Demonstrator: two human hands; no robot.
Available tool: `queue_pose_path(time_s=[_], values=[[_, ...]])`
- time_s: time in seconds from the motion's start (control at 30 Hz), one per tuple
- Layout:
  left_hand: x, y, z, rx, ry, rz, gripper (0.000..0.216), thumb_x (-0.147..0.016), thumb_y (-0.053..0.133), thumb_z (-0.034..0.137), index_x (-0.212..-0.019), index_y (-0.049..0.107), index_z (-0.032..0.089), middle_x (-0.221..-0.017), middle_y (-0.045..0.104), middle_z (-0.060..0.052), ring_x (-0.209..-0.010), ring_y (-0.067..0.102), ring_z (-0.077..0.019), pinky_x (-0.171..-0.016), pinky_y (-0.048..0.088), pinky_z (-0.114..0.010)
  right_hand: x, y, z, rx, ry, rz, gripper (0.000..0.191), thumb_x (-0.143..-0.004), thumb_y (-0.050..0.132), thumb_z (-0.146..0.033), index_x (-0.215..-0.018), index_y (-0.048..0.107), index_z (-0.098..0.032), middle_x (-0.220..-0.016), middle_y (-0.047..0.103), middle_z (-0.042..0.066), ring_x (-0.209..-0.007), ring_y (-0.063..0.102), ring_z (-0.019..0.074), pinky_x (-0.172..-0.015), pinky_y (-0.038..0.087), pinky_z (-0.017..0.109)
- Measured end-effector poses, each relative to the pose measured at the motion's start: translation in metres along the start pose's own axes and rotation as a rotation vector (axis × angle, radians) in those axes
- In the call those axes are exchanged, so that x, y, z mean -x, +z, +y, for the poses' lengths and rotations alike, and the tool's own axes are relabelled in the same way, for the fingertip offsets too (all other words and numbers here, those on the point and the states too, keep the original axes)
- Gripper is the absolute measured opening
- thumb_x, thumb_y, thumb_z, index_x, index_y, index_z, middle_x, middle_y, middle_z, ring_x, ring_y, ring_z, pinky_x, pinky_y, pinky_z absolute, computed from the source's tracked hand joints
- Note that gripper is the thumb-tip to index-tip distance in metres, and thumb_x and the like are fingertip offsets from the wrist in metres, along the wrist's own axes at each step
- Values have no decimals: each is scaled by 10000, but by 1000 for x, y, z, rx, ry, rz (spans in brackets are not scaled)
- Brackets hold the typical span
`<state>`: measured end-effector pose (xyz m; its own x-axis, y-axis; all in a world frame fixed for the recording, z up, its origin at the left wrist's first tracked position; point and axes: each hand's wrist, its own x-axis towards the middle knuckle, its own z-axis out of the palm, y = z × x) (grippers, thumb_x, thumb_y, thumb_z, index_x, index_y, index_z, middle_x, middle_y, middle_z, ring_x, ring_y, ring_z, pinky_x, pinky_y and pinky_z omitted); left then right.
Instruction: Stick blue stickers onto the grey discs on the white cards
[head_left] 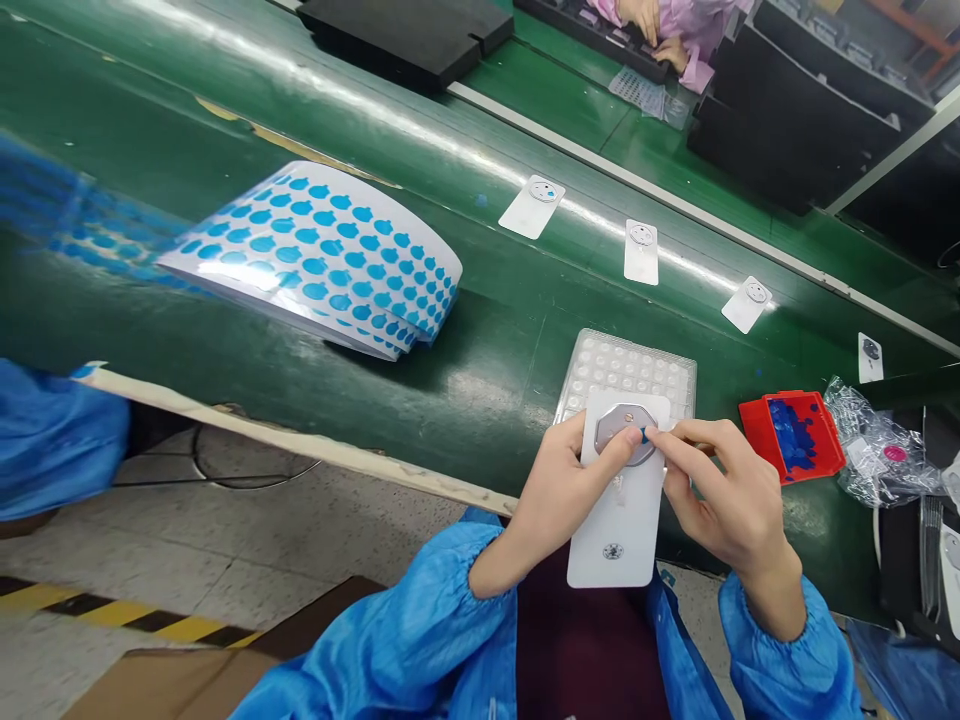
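My left hand [551, 490] grips a white rectangular plate [615, 540] with rounded corners. A shiny grey disc [609, 425] sits near the plate's far end, and a small dark emblem is printed near its close end. The left thumb lies across the disc. At the disc's right side, my right hand [727, 490] has thumb and index finger pinched at a small blue piece [646, 434], which looks like a sticker or film tab. Directly behind the plate lies a clear plastic tray [628, 362] with rows of round pockets, partly covered by plate and hands.
Curled white sheets with blue round stickers [315, 270] lie left on the green bench [495, 390]. Several similar white plates [641, 262] are spread along the back. To the right are a red box [756, 432] of blue scraps and a crumpled plastic bag [885, 455]. Another person [694, 40] works opposite.
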<state>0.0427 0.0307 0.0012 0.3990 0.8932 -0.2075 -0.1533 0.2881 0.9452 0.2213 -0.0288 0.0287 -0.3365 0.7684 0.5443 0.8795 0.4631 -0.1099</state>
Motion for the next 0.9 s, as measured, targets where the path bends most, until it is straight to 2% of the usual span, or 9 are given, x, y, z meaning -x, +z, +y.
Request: queue_pose_path(time_s=[0.2,0.37,0.5,0.73,0.9], values=[[-2,1,-1,52,-68,22,363,-891,784,476,-767,682,151,-682,638,12,-594,557,-108,-502,418,-186,2,5,-1,37,4,18,367,-971,600,21,-1270,706,-165,-1034,714,77,-833,652,156,-671,563,270],[-4,3,-3,63,-75,24,359,-884,792,480,-777,699,150,-694,652,7,-599,568,-114,-508,430,-193,-2,9,-5,37,61,62,224,-975,740,-89,-1183,724,-170,-966,707,62,-809,653,152,-653,551,267],[-4,6,-5,43,-52,43,349,-888,781,470,-774,701,150,-693,644,6,-609,564,-117,-516,426,-196,-7,11,-10,70,118,83,164,-980,744,-86,-1094,717,-201,-919,711,38,-785,674,143,-627,525,257],[-1,6,-4,-25,-32,34,393,-901,744,492,-717,625,166,-685,599,15,-616,531,-116,-538,430,-213,-8,10,-4,200,-55,56,134,-984,727,-70,-1083,690,-151,-902,737,69,-779,688,172,-661,518,295],[-1,4,-2,-3,-60,-43,353,-908,728,482,-763,651,169,-679,615,16,-608,552,-123,-524,424,-220,-4,7,0,162,-13,37,118,-1032,679,-111,-1124,672,-184,-935,743,64,-817,696,173,-687,536,288]])
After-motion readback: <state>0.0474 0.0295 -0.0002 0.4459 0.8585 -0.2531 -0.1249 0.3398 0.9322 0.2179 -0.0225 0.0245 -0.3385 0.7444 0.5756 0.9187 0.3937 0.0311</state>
